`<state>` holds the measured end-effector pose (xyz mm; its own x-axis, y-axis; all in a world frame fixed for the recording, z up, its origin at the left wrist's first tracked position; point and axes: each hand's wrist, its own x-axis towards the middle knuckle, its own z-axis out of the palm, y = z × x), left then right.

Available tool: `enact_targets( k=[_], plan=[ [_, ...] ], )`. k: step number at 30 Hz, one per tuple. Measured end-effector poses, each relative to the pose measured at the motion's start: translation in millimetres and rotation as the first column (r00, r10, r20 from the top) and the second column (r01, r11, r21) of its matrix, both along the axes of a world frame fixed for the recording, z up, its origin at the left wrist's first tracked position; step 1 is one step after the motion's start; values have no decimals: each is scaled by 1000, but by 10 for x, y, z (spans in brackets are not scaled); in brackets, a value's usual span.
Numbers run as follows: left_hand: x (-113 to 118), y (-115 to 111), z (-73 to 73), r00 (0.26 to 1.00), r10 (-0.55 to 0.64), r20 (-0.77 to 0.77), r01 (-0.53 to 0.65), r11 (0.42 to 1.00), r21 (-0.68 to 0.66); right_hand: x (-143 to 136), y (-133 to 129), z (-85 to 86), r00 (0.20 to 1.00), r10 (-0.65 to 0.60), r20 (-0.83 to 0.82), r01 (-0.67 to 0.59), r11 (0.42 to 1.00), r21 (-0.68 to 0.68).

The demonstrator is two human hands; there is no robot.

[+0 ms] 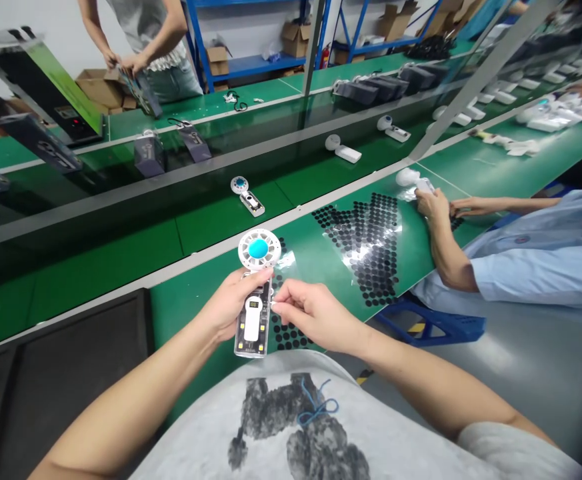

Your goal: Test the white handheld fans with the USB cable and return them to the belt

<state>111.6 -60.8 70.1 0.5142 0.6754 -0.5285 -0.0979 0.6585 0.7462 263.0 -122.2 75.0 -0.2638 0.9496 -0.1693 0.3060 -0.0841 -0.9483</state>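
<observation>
A white handheld fan (pixel 253 321) with a round head, a blue centre disc and a clear-fronted handle is upright in front of me. My left hand (pixel 228 303) is closed around the upper handle from the left, its thumb lying across the neck below the head. My right hand (pixel 315 313) is pinched at the handle's right edge, thumb and forefinger together. A small white bit shows by those fingertips, too small to name. Under and beside my right hand lie sheets of round black stickers (pixel 291 338).
Beyond the bench edge, another fan (pixel 248 195) lies on the green conveyor (pixel 145 247), with white fans farther along. A larger sheet of black dots (pixel 365 247) lies to the right, near a co-worker's hands (pixel 433 207). A black tray (pixel 71 373) is at left. Another person stands across the line.
</observation>
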Motion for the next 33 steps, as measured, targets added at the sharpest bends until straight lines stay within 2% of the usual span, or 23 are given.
enact_targets(
  k=[5,8,9,11,14,16,18,22,25,27,30,33],
  plan=[
    [36,-41,-81,1000,20,13,-19,999,-48,-34,22,-94,1000,21,4,-21,998,-51],
    [-45,18,-138,1000,-8,-7,8,999,-43,14,30,-99,998,50,44,-47,996,-74],
    [-107,71,-164,1000,7,-29,-8,999,-37,73,33,-105,996,53,69,-47,995,-88],
    [-266,220,-231,989,121,-83,-123,992,-17,264,45,-155,993,5,117,9,993,-119],
    [-462,457,-370,946,300,-121,-301,954,12,636,105,-380,963,-196,184,221,967,-125],
    [-464,549,-491,944,303,-132,-305,952,7,817,186,-623,911,-286,297,319,945,-69],
    [-346,579,-640,954,269,-133,-274,962,-21,873,296,-891,848,-342,406,362,932,28],
    [17,587,-1037,969,225,-105,-231,971,-58,685,518,-1315,819,-328,471,313,943,112],
    [162,608,-1345,968,223,-113,-231,970,-69,479,615,-1489,828,-250,502,222,968,116],
    [178,616,-1495,962,243,-126,-252,966,-63,371,638,-1553,829,-193,525,161,981,107],
    [160,607,-1603,951,271,-145,-280,959,-45,271,640,-1598,811,-122,572,91,992,83],
    [162,592,-1611,947,275,-165,-284,958,-34,236,657,-1604,784,-75,617,55,997,52]
  ],
)
